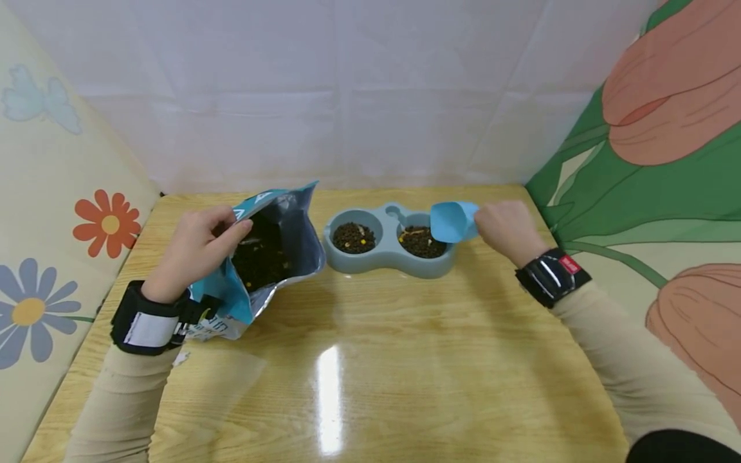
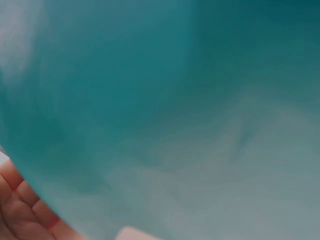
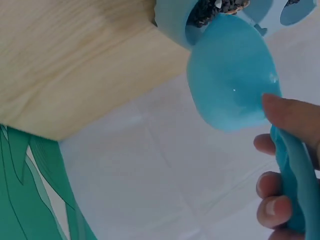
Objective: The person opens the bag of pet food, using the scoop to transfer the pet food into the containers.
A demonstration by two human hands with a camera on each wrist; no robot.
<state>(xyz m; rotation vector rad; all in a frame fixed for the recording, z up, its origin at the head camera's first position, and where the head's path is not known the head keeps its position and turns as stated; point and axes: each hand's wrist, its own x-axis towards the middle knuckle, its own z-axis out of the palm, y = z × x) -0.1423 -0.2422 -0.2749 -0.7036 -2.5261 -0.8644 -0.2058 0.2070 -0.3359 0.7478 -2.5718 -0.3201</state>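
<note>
My left hand (image 1: 202, 247) grips the rim of an open blue foil-lined bag (image 1: 303, 235) at the table's left; dark contents with yellow bits show inside. Blue bag wall (image 2: 165, 100) fills most of the left wrist view. In my right hand (image 1: 506, 228) is the handle of a blue scoop (image 1: 454, 222), its curled fingers (image 3: 276, 211) plain in the right wrist view. The scoop is tipped over the right compartment of a grey-blue double bowl (image 1: 384, 257). Brown pellets with yellow bits lie in both compartments. Whether the scoop holds anything is hidden.
The wooden table (image 1: 382, 360) reaches back to a white cloth (image 1: 359, 96). A flower-printed panel (image 1: 58, 212) borders the left side, and another panel with large tulips (image 1: 666, 173) the right. A small white scrap (image 1: 182, 358) lies near the left wrist.
</note>
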